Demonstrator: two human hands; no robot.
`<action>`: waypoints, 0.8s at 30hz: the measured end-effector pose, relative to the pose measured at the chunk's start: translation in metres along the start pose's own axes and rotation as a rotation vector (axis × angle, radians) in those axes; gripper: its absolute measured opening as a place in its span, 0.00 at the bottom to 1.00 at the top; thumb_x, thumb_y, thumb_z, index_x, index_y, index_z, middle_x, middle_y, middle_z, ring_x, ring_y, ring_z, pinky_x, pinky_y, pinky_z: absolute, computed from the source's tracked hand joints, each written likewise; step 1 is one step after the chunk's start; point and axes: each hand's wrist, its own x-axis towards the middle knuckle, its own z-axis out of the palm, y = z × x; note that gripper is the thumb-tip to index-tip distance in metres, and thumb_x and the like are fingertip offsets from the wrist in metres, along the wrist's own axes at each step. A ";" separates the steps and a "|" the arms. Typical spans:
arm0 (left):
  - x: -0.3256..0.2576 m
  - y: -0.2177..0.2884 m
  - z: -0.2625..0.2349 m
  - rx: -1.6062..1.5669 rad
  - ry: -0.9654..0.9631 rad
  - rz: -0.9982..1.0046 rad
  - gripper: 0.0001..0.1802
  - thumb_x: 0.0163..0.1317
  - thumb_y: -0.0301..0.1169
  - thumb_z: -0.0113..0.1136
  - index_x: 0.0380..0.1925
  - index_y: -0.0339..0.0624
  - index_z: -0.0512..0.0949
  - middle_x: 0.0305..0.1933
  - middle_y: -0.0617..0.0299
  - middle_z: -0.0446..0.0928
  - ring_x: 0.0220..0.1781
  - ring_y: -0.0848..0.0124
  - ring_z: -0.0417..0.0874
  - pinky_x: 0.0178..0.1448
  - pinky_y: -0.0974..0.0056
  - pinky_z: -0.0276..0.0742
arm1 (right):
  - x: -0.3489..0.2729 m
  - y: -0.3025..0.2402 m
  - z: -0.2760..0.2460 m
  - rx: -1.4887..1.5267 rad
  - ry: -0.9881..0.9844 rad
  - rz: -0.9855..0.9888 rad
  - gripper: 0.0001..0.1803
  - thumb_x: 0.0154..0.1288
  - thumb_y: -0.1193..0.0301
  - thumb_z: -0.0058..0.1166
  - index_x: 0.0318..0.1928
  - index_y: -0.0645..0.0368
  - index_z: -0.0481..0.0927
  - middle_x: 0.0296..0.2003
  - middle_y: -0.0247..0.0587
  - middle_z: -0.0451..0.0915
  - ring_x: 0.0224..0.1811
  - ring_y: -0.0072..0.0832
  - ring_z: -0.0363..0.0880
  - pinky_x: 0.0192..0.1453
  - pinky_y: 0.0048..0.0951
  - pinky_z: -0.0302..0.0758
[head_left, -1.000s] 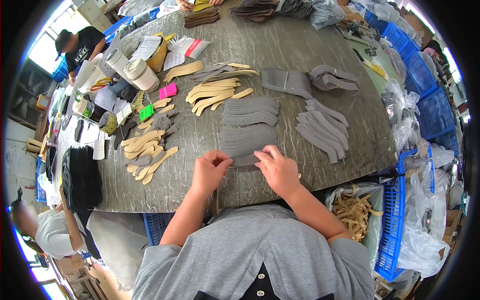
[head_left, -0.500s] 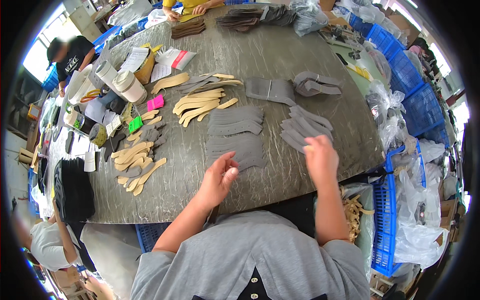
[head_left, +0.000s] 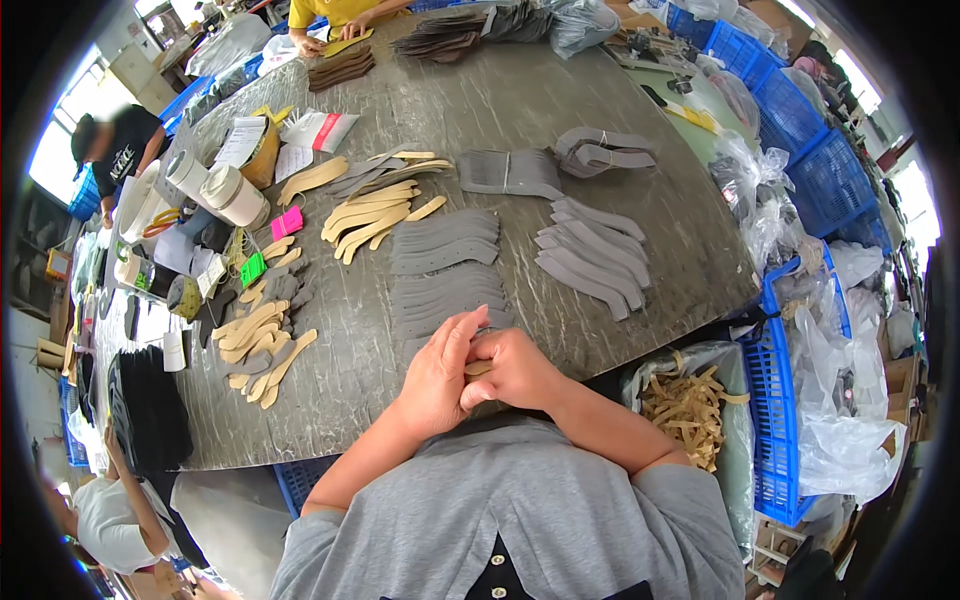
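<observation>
My two hands meet close to my body at the table's near edge. My left hand has its fingers pressed together against my right hand, which is curled closed. Between them shows a small tan part of a curved strip; most of it is hidden by the fingers. Just beyond the hands, grey curved strips lie overlapped in two groups, one beyond the other. To the right, a fanned pile of grey curved strips rests on the table.
Banded grey bundles lie farther back. Tan strips and a mixed tan-grey pile sit leftward, near pink and green tags, tubs and papers. A blue crate and a bag of tan scraps stand at right. Other people work around the table.
My right hand has left the right-hand pile of grey strips and come in to meet my left hand, which has drawn nearer my body. The whole view has shifted slightly.
</observation>
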 end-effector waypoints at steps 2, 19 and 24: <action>0.000 -0.002 0.000 -0.037 -0.012 0.016 0.52 0.61 0.70 0.43 0.67 0.34 0.58 0.56 0.44 0.72 0.48 0.54 0.78 0.52 0.55 0.76 | 0.001 0.005 0.002 0.147 0.031 0.068 0.14 0.53 0.68 0.69 0.36 0.66 0.83 0.28 0.39 0.83 0.28 0.23 0.77 0.35 0.28 0.73; -0.002 0.001 -0.031 -0.172 0.180 -0.250 0.18 0.62 0.25 0.63 0.52 0.42 0.78 0.52 0.57 0.77 0.41 0.70 0.81 0.41 0.68 0.77 | 0.001 0.017 -0.007 0.811 0.008 0.097 0.03 0.72 0.71 0.45 0.41 0.55 0.72 0.27 0.27 0.69 0.26 0.13 0.63 0.30 0.17 0.63; 0.010 0.011 -0.042 0.000 0.043 0.025 0.16 0.48 0.18 0.69 0.38 0.44 0.83 0.42 0.59 0.77 0.42 0.61 0.81 0.41 0.62 0.78 | 0.000 0.014 0.003 0.700 -0.013 0.197 0.06 0.73 0.69 0.42 0.43 0.55 0.73 0.30 0.25 0.69 0.29 0.12 0.64 0.32 0.17 0.63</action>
